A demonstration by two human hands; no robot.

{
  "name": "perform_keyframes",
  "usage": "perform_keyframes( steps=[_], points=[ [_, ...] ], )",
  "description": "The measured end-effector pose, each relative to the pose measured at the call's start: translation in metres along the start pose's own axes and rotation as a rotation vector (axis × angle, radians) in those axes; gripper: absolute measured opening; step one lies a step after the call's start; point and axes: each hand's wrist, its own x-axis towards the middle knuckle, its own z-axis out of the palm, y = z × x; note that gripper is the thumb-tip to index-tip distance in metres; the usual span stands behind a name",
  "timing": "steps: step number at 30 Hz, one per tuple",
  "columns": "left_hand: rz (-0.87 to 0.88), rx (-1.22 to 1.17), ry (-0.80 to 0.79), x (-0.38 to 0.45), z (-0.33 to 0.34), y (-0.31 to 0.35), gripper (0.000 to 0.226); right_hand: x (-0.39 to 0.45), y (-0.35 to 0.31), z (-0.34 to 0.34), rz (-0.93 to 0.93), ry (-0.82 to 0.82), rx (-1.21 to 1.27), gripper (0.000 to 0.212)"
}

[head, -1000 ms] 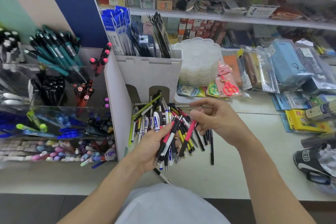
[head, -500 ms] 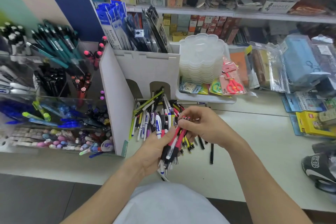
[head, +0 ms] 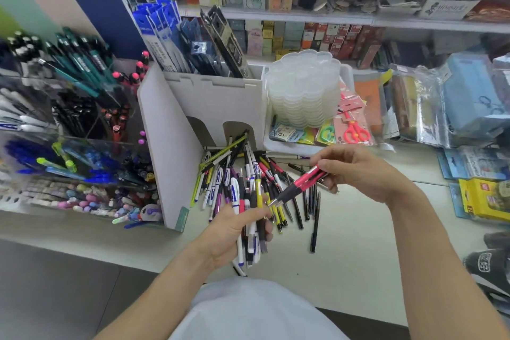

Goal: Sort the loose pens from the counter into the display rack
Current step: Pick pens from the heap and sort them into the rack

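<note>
I take the white divider panel (head: 171, 152) as my landmark. Just to its right, spilling out from its foot, the loose pens (head: 242, 174) lie in a fan on the pale bench (head: 358, 243): white, yellow, purple and black barrels crossing one another, with a lone black pen (head: 314, 223) at the edge of the pile farthest from the panel.

My left hand (head: 234, 232) hovers over the near end of that pile, fingers curled round a bundle of pens (head: 252, 232) (mostly white and black, one yellow among them) whose tips point down toward me. My right hand (head: 356, 171), farther right of the panel and raised above the bench, pinches the red pens (head: 302, 183) by their upper ends; their black grips slope down toward the left hand's thumb, apparently short of touching it.

To the panel's left stands the display rack (head: 66, 130), clear compartments stacked with teal, black, blue and pastel pens. Behind the panel's top, blue refill packs (head: 160, 27) stand upright, and right of it a stack of translucent plastic dishes (head: 303, 91).
</note>
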Motion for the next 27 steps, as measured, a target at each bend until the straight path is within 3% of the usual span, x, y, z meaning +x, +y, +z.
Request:
perform_keyframes(
  steps=[8,13,19,23,27],
  points=[
    [0.009,0.193,0.02,-0.002,-0.006,-0.006,0.027,0.011,-0.007,0.004,0.112,-0.163,-0.437,0.016],
    [0.037,0.309,0.084,0.002,-0.009,-0.011,0.031,0.018,-0.012,0.008,0.047,-0.204,-0.322,0.004],
    [0.022,0.303,-0.004,-0.003,-0.014,-0.008,0.03,0.02,-0.004,0.009,0.096,-0.062,-0.111,0.011],
    [0.034,0.461,0.002,-0.011,-0.017,-0.003,0.026,0.018,-0.006,0.031,0.148,-0.148,-0.24,0.022],
    [0.043,0.536,-0.039,-0.017,-0.017,-0.003,0.026,0.022,-0.003,0.061,0.108,-0.213,-0.341,0.02]
  ],
)
